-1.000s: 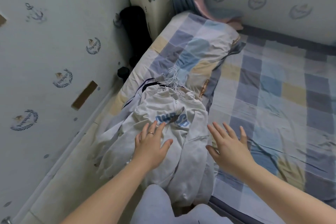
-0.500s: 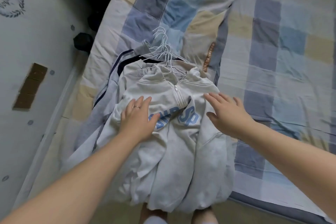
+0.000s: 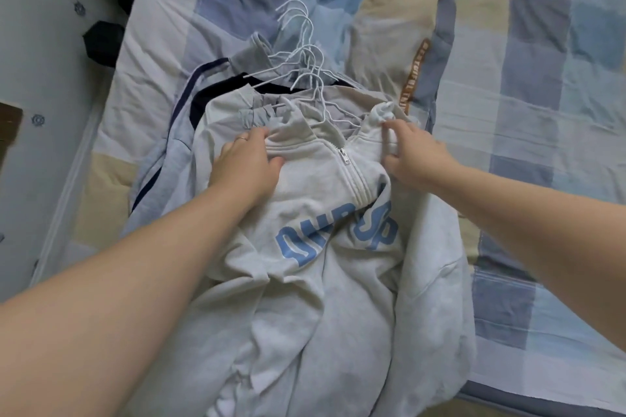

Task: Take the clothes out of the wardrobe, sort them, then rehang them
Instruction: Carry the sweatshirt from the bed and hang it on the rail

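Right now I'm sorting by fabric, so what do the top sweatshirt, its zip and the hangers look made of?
Sweatshirt: thick matte grey knit, probably cotton-blend fleece, judging by the ribbed collar and soft folds.
Zip: shiny silver, likely metal.
Hangers: thin white wire, apparently coated metal.

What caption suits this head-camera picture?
Left hand and right hand grasp a grey zip sweatshirt lying on a bed.
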Demonstrator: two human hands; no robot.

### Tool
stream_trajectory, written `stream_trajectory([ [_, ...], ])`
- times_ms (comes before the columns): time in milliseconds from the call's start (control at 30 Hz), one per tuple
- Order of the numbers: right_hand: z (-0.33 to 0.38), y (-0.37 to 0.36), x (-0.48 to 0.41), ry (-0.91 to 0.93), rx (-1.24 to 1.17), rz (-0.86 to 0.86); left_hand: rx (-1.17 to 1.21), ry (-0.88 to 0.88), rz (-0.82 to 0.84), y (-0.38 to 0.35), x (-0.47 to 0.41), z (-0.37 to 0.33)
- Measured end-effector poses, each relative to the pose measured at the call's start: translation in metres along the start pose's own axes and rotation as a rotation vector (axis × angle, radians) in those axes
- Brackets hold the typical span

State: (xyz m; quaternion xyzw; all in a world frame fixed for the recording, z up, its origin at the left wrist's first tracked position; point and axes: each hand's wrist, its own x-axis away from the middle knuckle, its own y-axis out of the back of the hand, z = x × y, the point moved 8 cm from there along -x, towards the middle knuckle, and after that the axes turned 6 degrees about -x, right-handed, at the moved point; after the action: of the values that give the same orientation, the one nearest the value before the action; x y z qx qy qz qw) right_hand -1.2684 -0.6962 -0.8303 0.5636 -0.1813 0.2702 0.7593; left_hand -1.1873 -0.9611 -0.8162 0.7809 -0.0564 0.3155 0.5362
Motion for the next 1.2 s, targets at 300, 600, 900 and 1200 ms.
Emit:
stream_trajectory([
  [300,-0.001,0.032,0.025,0.008,-0.096,-0.082,0.274,-0.114,-0.148,0.044,0.029,-0.015],
  [600,0.009,0.108,0.15,0.15,-0.302,-0.175,0.338,-0.175,-0.152,0.103,0.101,-0.045],
  [900,-0.01,0.153,0.307,0.025,-0.402,-0.312,0.348,-0.401,-0.053,0.159,0.188,-0.101],
  [1200,-0.063,0.188,0.459,-0.084,-0.458,-0.497,0.263,-0.71,-0.062,0.19,0.288,-0.203],
])
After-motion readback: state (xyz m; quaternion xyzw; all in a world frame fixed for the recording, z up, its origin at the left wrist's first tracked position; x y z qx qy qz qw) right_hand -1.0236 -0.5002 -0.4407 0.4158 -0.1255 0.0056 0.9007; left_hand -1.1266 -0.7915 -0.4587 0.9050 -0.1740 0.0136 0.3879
